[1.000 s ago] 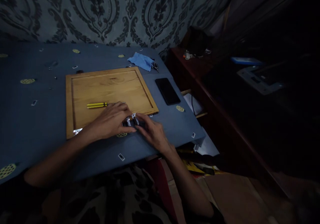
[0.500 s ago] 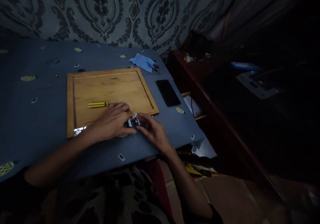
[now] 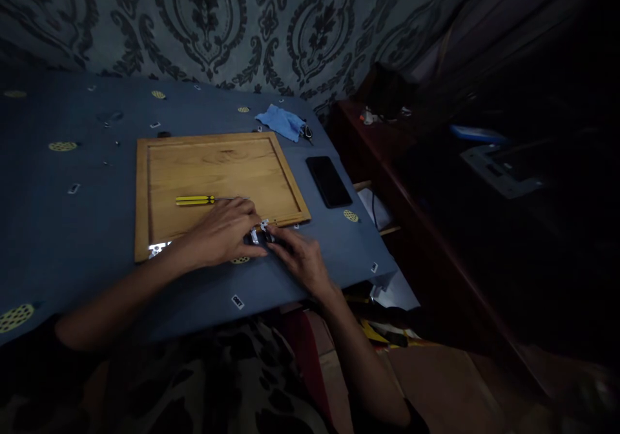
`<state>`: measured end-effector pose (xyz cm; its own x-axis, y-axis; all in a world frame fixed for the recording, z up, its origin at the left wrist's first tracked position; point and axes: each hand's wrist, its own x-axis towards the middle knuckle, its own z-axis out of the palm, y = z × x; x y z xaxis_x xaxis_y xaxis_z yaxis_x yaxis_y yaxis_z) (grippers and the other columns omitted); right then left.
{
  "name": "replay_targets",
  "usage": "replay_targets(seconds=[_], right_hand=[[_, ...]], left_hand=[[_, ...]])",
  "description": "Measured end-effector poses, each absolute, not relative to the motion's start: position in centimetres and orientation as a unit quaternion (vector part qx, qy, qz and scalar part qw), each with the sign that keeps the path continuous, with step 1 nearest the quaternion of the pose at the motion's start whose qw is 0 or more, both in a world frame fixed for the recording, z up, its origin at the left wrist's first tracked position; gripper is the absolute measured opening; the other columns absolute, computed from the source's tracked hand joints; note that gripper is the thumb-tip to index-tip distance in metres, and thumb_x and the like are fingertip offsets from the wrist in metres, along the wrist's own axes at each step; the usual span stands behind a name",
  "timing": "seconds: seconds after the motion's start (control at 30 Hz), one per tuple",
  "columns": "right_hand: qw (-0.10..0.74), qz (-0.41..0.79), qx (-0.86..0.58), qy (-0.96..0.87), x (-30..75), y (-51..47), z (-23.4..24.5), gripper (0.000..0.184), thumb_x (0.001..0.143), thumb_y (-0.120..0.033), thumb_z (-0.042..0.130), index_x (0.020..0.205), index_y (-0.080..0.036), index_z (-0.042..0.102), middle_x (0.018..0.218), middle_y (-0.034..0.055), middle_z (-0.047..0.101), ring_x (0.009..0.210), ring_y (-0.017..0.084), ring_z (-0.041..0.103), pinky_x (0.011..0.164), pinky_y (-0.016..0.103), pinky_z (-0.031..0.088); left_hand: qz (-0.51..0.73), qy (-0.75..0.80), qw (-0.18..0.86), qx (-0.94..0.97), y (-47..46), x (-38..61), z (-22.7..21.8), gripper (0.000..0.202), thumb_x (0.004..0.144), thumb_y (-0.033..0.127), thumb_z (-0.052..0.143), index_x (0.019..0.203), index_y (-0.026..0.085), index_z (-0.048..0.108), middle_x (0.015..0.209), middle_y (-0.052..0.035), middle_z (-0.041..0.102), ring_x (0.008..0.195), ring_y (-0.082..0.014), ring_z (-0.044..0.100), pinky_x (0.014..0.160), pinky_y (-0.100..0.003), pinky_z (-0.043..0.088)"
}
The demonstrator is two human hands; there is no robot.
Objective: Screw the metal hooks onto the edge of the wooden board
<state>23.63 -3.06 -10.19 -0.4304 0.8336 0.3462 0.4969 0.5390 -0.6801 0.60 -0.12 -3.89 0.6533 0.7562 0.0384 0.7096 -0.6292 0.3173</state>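
Observation:
A framed wooden panel [image 3: 217, 166], like a small cabinet door, lies flat before me. By its near right corner is a shiny metal cabinet hinge [image 3: 254, 236], partly covered by my fingers. My left hand [image 3: 220, 234] reaches over the near edge, fingers bent on the panel and thumb below, closed around the hinge. My right hand [image 3: 303, 256] pinches the hinge's right side between thumb and fingers. A second metal hinge [image 3: 157, 248] sits at the near left corner, partly behind my left forearm. A yellow-handled screwdriver [image 3: 196, 200] rests on the panel, its tip close to my left fingers.
A black phone [image 3: 329, 181] lies right of the panel on the blue patterned tablecloth [image 3: 101, 227]. Behind it are a blue cloth [image 3: 281, 122] and a small dark item. Tiny metal pieces lie at left. A dark red furniture edge [image 3: 411, 208] runs along the right.
The view has shifted slightly, so the table things appear a little further right. My right fingers have moved slightly at the hinge; both hands stay there.

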Motion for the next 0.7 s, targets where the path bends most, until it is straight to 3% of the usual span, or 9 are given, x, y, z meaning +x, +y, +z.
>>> replay_targets(seconds=[0.27, 0.43, 0.6, 0.7], right_hand=[[0.339, 0.240, -0.401, -0.817, 23.4, -3.1, -9.7, 0.031, 0.102, -0.027, 0.061, 0.131, -0.025, 0.069, 0.119, 0.0083, 0.079, 0.105, 0.024, 0.078, 0.093, 0.038, 0.065], [0.339, 0.245, -0.402, -0.815, 23.5, -3.1, -9.6, 0.032, 0.101, -0.028, 0.063, 0.133, -0.027, 0.069, 0.120, 0.0081, 0.078, 0.107, 0.025, 0.077, 0.095, 0.041, 0.064], [0.348, 0.244, -0.390, -0.817, 23.6, -3.0, -9.8, 0.033, 0.101, -0.027, 0.062, 0.134, -0.026, 0.068, 0.124, 0.0092, 0.077, 0.110, 0.026, 0.076, 0.096, 0.041, 0.064], [0.353, 0.243, -0.383, -0.819, 23.6, -3.0, -9.9, 0.033, 0.101, -0.027, 0.062, 0.133, -0.025, 0.068, 0.123, 0.0098, 0.078, 0.110, 0.026, 0.076, 0.096, 0.041, 0.064]], left_hand=[[0.057, 0.411, 0.160, 0.896, -0.1, 0.5, -3.2, 0.046, 0.088, 0.057, 0.072, 0.112, 0.017, 0.069, 0.114, -0.0098, 0.065, 0.111, -0.0295, 0.059, 0.095, -0.042, 0.046], [0.142, 0.465, 0.194, 0.852, 0.4, -1.6, -0.6, 0.036, 0.096, 0.049, 0.059, 0.105, 0.017, 0.071, 0.110, -0.0100, 0.071, 0.111, -0.0284, 0.063, 0.093, -0.039, 0.046], [0.241, 0.580, 0.228, 0.744, 1.0, -5.7, 1.7, 0.033, 0.085, 0.050, 0.054, 0.085, 0.021, 0.070, 0.084, -0.0017, 0.071, 0.076, -0.0187, 0.062, 0.069, -0.029, 0.041], [0.300, 0.622, 0.236, 0.684, 1.3, -8.4, 1.3, 0.033, 0.081, 0.048, 0.060, 0.084, 0.017, 0.069, 0.084, -0.0013, 0.071, 0.081, -0.0175, 0.061, 0.074, -0.028, 0.042]])
